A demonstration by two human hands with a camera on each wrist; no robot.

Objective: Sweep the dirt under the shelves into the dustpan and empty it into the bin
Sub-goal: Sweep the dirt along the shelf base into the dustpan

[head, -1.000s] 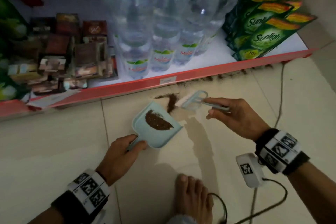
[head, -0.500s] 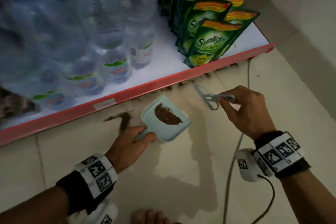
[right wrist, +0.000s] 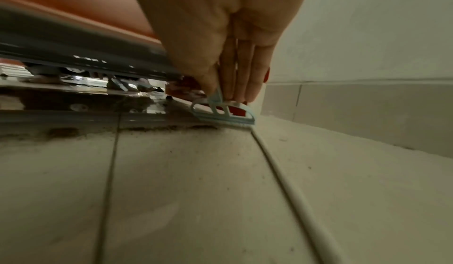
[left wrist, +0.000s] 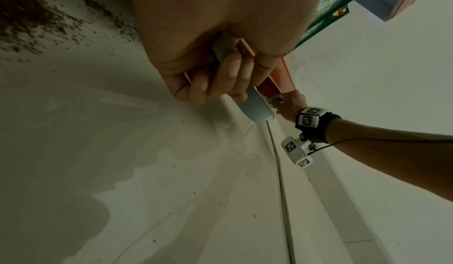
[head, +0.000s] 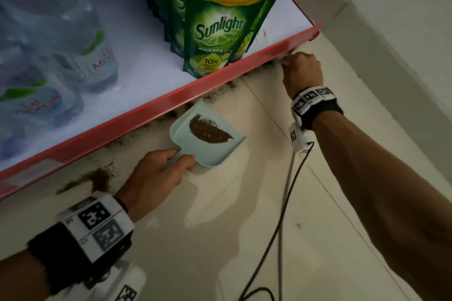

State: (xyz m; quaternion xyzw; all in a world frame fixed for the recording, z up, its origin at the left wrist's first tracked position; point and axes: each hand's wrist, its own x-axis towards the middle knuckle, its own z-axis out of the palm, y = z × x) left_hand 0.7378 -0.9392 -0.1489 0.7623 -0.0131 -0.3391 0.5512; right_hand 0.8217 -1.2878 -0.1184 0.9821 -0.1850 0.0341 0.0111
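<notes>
A pale blue dustpan [head: 215, 151] sits on the tiled floor just in front of the red shelf edge [head: 171, 102], with a crescent of brown dirt [head: 208, 131] in it. My left hand [head: 156, 173] grips its handle [left wrist: 252, 105]. My right hand [head: 302, 73] holds a small pale blue brush [right wrist: 224, 115] at the far right end of the shelf, with the bristles down on the floor at the shelf's base. In the head view the brush is hidden behind the hand. Loose dirt [head: 97, 178] lies along the shelf's foot, and a darker patch [left wrist: 24, 14] lies left of the dustpan.
On the white shelf stand green Sunlight pouches [head: 217, 29] and water bottles [head: 95, 56]. A wall [head: 391, 19] closes the corner on the right. A grey cable [head: 286, 193] runs across the floor tiles, and the wrist camera's black lead [head: 256, 293] loops near me.
My view and both hands have shifted right along the shelf. The dustpan moved right with its dirt, and my right hand carried the brush to the shelf's far right end, down to the floor.
</notes>
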